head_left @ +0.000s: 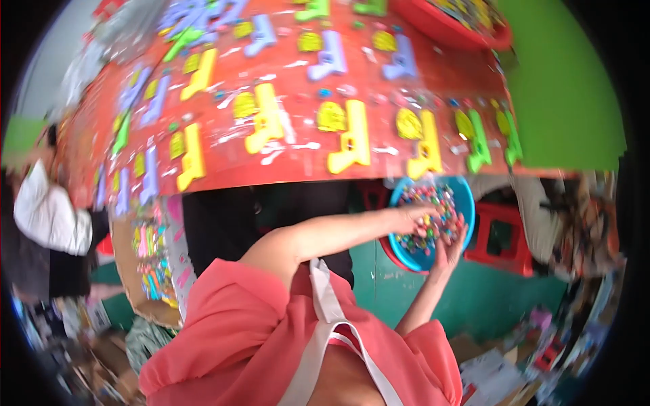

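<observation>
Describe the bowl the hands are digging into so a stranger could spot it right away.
Start at the big red table covered with rows of toy pistols. Just below its near edge, toward the right, sits a round blue bowl heaped with small multicoloured beads, both hands in it. A red stool stands beside it; the bowl alone is blue.

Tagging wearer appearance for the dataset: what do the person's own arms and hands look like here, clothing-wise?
Both forearms are bare; the left hand and right hand wear no gloves. Loose coral-pink short sleeves cover the upper arms, with white apron-like straps over the garment. Rings or a watch: too blurred to tell.
</observation>
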`<state>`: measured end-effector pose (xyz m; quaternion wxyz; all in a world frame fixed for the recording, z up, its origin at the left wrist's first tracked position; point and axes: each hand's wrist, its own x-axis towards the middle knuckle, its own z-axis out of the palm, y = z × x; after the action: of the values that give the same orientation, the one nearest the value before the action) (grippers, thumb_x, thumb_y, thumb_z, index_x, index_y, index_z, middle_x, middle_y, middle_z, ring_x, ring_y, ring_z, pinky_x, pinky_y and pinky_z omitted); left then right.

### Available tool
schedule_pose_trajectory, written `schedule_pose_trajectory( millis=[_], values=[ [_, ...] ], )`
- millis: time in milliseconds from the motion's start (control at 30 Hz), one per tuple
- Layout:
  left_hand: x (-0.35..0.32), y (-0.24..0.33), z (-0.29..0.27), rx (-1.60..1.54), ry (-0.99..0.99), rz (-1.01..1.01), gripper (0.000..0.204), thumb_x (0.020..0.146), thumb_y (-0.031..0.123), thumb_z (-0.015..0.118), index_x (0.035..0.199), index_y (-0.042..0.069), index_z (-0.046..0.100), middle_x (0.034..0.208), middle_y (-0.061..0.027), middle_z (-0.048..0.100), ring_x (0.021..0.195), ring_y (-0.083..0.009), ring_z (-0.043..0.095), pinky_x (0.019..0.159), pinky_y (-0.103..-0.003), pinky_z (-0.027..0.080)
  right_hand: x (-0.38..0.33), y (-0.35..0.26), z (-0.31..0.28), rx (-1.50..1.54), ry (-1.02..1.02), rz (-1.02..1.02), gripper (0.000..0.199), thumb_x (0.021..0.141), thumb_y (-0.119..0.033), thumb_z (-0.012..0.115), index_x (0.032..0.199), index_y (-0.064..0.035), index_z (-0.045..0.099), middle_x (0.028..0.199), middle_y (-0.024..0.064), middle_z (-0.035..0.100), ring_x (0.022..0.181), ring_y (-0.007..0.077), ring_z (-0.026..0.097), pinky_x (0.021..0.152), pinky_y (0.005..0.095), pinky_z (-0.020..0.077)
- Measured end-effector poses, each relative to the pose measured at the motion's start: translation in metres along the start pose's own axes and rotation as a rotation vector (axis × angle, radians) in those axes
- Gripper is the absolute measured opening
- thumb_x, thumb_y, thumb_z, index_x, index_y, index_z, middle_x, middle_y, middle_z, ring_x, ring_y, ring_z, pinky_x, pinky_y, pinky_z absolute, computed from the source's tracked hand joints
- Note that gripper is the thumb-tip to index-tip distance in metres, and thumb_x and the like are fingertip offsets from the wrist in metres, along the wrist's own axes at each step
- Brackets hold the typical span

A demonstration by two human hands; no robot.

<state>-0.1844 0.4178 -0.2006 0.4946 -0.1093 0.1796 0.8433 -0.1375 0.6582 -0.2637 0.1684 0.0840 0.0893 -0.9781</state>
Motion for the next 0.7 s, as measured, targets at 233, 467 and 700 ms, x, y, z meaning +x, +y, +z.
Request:
schedule_pose_trajectory(
  millis=[233,467,700],
  values=[
    [-0.033,-0.022,0.028,0.068,0.060,-0.034,0.024,0.083,0.032,0.068,0.096,0.013,0.062,0.084,-0.0020,0.063,0.062,-0.0094,0.055,0.042,-0.020,0.025,0.003,0.032,0.042,-0.598,0.552,-0.195,0.050,0.094,-0.043,0.052,0.135,-0.0145,0.049,0.135,0.0012,0.052,0.122,0.0188,0.048,0.100,0.0391,0.0399],
    [-0.140,0.013,0.085,0.062,0.017,0.096,0.027,0.083,0.033,0.070,0.102,0.015,0.063,0.087,-0.0051,0.065,0.066,-0.0087,0.056,0.042,-0.021,0.031,-0.003,0.058,0.131,-0.702,0.312,-0.323,0.041,0.096,-0.037,0.053,0.124,-0.0078,0.050,0.096,-0.0011,0.057,0.079,0.0047,0.052,0.054,0.0155,0.0412],
    [-0.303,0.108,0.062,0.038,0.153,0.402,0.024,0.084,0.032,0.071,0.096,0.014,0.060,0.087,-0.0047,0.065,0.066,-0.0100,0.059,0.043,-0.021,0.036,0.034,0.150,0.310,-1.088,0.108,-0.254,0.023,0.097,-0.026,0.053,0.113,-0.0094,0.055,0.077,-0.0038,0.050,0.058,0.0005,0.042,0.040,0.0137,0.0253]
  ],
)
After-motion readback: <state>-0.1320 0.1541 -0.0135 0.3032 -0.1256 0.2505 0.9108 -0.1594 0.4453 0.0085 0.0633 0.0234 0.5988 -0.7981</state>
